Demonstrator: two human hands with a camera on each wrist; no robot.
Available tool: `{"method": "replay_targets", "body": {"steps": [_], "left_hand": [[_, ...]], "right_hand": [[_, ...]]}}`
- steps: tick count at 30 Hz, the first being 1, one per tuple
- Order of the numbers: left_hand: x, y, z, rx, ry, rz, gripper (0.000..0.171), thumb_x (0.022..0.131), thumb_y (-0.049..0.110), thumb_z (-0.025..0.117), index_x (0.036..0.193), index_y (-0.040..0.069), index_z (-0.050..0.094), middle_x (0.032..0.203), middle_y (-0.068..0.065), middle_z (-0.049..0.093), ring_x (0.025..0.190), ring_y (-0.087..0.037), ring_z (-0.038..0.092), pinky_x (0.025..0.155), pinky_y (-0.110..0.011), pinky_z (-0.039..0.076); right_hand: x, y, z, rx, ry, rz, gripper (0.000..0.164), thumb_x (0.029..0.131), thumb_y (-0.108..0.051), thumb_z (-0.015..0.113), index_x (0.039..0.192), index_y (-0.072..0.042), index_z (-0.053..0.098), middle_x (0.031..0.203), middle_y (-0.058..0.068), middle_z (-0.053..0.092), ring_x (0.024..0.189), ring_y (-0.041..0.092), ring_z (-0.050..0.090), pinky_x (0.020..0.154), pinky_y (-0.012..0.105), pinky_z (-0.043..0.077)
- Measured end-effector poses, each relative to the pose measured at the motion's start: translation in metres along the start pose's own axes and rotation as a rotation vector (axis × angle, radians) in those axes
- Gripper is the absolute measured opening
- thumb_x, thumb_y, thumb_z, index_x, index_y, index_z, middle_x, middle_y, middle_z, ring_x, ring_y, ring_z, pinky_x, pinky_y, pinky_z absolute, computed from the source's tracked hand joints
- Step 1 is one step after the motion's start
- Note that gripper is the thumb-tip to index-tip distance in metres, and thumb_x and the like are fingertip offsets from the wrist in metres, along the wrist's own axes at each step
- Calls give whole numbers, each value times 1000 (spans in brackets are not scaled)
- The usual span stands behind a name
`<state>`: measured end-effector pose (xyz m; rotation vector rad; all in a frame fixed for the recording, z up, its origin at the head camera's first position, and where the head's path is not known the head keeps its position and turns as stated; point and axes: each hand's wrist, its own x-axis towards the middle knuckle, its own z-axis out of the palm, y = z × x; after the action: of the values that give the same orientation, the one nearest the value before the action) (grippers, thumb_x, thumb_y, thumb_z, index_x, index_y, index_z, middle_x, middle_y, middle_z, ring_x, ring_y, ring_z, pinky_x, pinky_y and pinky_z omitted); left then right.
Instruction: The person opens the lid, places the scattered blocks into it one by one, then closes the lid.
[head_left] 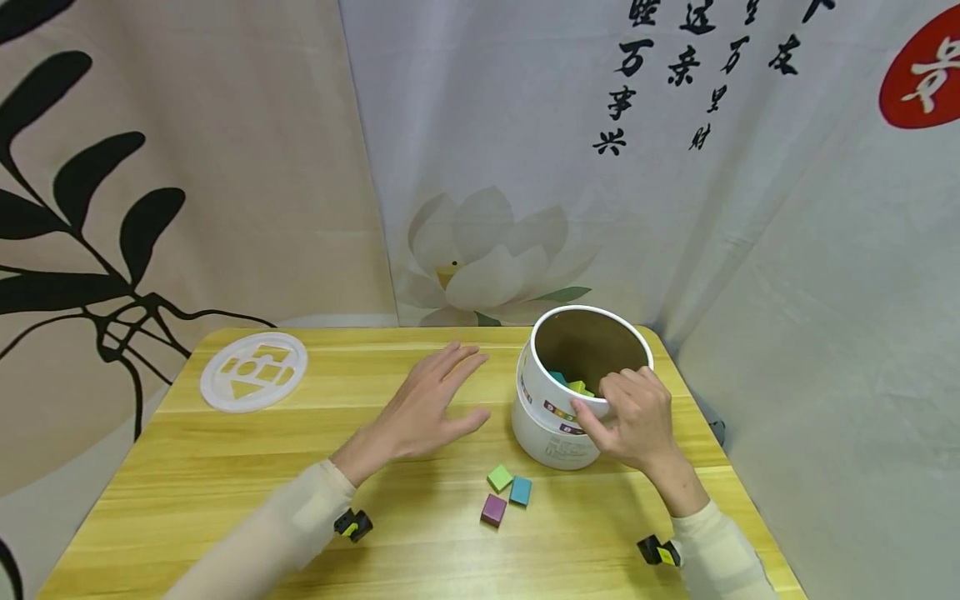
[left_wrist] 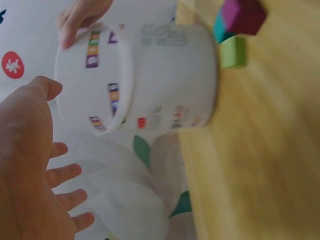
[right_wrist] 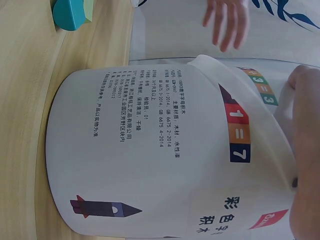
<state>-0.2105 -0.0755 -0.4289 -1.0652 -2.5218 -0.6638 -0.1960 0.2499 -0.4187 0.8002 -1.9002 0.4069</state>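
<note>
A white printed bucket (head_left: 557,433) stands toward the right of the wooden table, with a few coloured blocks visible inside. My right hand (head_left: 640,415) grips its rim on the near right side, thumb outside and fingers over the edge. To the left of the bucket, my left hand (head_left: 431,408) hovers with fingers spread, touching nothing. In the left wrist view, its fingers (left_wrist: 65,175) are extended apart from the bucket. In front of the bucket lie a green block (head_left: 499,477), a blue block (head_left: 521,491) and a purple block (head_left: 492,510), close together.
A white oval plate with shaped cut-outs (head_left: 217,392) lies at the table's far left corner. The wooden table (head_left: 187,500) ends at a printed cloth backdrop (head_left: 510,167) at the back, and pale cloth (head_left: 847,333) hangs along the right side.
</note>
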Motion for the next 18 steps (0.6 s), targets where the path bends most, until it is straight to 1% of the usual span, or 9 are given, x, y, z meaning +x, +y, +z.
{"method": "replay_targets", "body": {"steps": [2, 5, 8, 13, 16, 18], "left_hand": [[-12, 2, 5, -9, -13, 4, 76, 95, 54, 63, 156, 12, 46, 160, -8, 40, 149, -31, 23, 116, -60, 28], [-29, 6, 15, -12, -50, -1, 77, 94, 55, 64, 157, 13, 46, 161, -7, 38, 149, -30, 22, 117, -58, 27], [-42, 11, 27, -16, -89, -1, 78, 93, 55, 65, 157, 15, 46, 162, -6, 37, 150, -28, 22, 117, -57, 27], [-59, 18, 44, -49, -127, 36, 80, 90, 55, 69, 157, 16, 46, 160, -7, 39, 149, -29, 23, 116, -57, 29], [-66, 23, 53, -68, -154, 59, 80, 89, 55, 71, 156, 16, 48, 161, -5, 38, 150, -27, 22, 115, -57, 31], [-71, 26, 59, -70, -169, 89, 80, 88, 55, 72, 155, 15, 49, 161, -5, 37, 150, -27, 21, 115, -58, 32]], "right_hand": [[0, 0, 0, 1, 1, 0, 49, 86, -42, 62, 54, -13, 38, 52, -10, 27, 49, 9, 23, 47, 30, 19], [0, -1, 0, 2, 4, -2, 50, 86, -42, 62, 54, -13, 38, 52, -10, 27, 49, 9, 23, 47, 30, 19], [1, -1, 0, 3, 5, -2, 49, 86, -42, 62, 54, -13, 38, 52, -10, 27, 49, 9, 23, 47, 30, 19], [1, -2, 0, 5, 4, -3, 48, 85, -41, 63, 54, -13, 38, 52, -10, 28, 49, 9, 23, 47, 30, 19], [1, -2, 0, 4, 0, -2, 49, 85, -41, 63, 54, -13, 38, 52, -10, 28, 49, 9, 23, 47, 30, 19], [1, -2, 0, 2, -1, -2, 49, 85, -41, 63, 54, -13, 38, 52, -10, 28, 49, 9, 23, 47, 30, 19]]}}
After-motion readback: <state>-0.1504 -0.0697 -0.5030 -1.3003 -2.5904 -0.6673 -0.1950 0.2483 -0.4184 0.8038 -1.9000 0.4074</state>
